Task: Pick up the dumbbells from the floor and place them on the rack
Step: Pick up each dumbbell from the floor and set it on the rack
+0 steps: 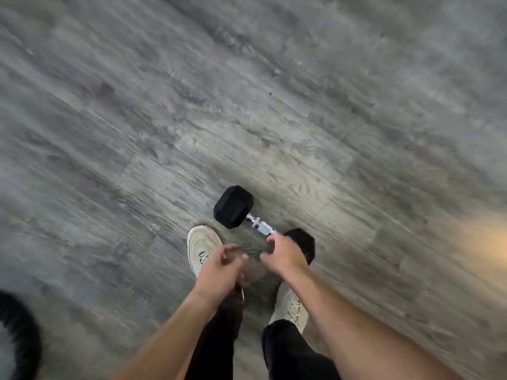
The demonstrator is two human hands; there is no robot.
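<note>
Floor: grey wood-look planks, blurred in the head view; no rack in sight.
Dumbbell: lies on the floor just ahead of the shoes, black hex heads, chrome handle.
Right hand: over the near head, fingers loosely spread, holding nothing.
Left hand: fingers relaxed, empty.
Handling: likely heavy and rigid; the handle's middle looks the best place to grip.
</note>
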